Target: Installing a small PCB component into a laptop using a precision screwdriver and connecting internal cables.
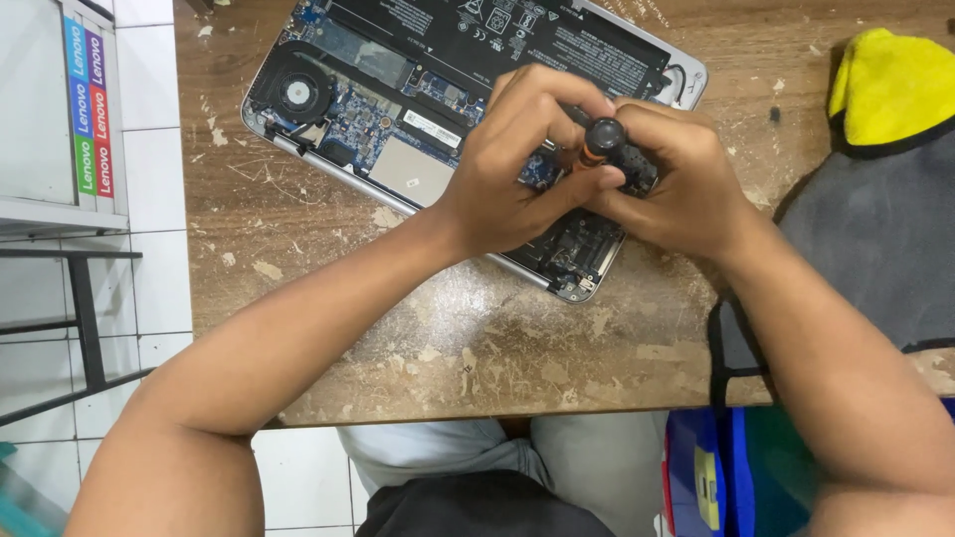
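At the centre of the frame, the left hand (pixel 507 169) and the right hand (pixel 671 174) are pressed together, fingers curled around a black-and-orange screwdriver (pixel 602 142) standing over the opened laptop (pixel 398 109). I think the shaft should be kept vertical with gentle pressure. The tip and screw are hidden under the fingers; the laptop's upper edge is cut off.

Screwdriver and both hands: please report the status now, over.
Left hand and right hand both closed around orange-black screwdriver. Screwdriver upright over opened laptop, bottom cover off. Tip hidden by fingers. Grey-yellow cloth aside, not blocking.
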